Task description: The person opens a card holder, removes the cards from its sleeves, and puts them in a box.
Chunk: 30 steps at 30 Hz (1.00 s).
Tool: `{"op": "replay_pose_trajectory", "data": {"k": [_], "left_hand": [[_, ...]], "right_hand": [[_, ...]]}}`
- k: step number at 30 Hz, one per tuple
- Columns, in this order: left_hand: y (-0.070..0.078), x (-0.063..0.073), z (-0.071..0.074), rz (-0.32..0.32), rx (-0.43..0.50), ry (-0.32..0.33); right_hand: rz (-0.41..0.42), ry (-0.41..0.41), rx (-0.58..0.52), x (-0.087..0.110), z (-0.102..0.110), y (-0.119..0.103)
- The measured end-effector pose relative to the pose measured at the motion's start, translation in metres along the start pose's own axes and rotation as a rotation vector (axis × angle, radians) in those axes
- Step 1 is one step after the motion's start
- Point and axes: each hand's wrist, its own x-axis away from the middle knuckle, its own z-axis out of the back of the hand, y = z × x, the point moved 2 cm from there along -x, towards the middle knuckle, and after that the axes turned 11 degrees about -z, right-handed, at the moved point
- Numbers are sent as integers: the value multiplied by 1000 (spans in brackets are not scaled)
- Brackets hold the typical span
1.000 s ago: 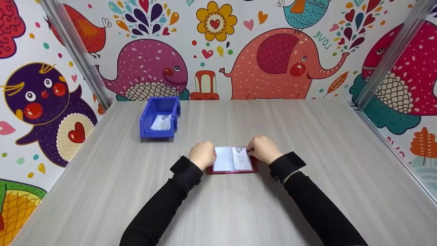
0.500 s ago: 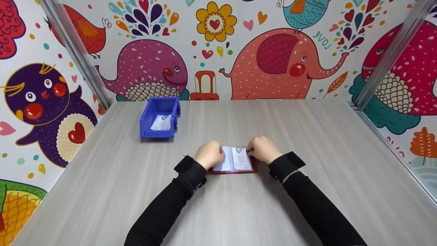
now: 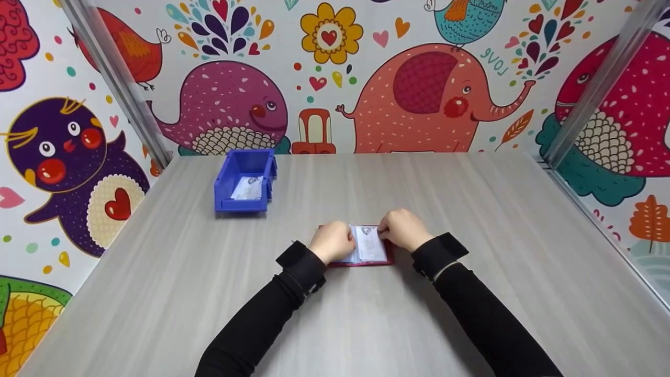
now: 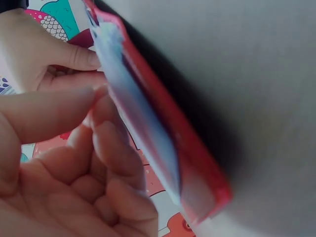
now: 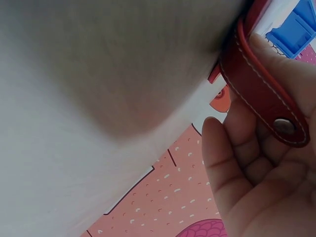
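Observation:
A small red card holder (image 3: 390,256) lies spread on the table, with a printed white card (image 3: 371,243) in its right clear sleeve. My left hand (image 3: 332,241) is over the left half, thumb and forefinger pinching a clear sleeve page (image 4: 148,133) that stands a little off the red cover in the left wrist view. The rest of that hand's fingers are curled. At the holder's right edge my right hand (image 3: 404,229) grips the cover between thumb and fingers. A red strap (image 5: 261,89) with a metal snap sticks out across its fingers in the right wrist view.
A blue bin (image 3: 222,186) with white printed cards (image 3: 247,188) inside stands at the back left of the wood-grain table (image 3: 445,183). Cartoon-printed walls (image 3: 324,84) rise behind and at both sides, joined by metal posts (image 3: 118,78).
My left hand has moved right, from the holder's left edge across the left half, covering most of that page. The right hand and the holder stay in place.

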Motion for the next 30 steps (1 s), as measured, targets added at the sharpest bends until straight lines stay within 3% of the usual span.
{"op": "replay_pose_trajectory", "data": {"k": [20, 30], "left_hand": [[5, 0, -4, 31, 15, -47], [8, -2, -6, 113, 30, -97]], "right_hand": [[-11, 0, 35, 2, 1, -2], [-18, 14, 34, 1, 1, -2]]}}
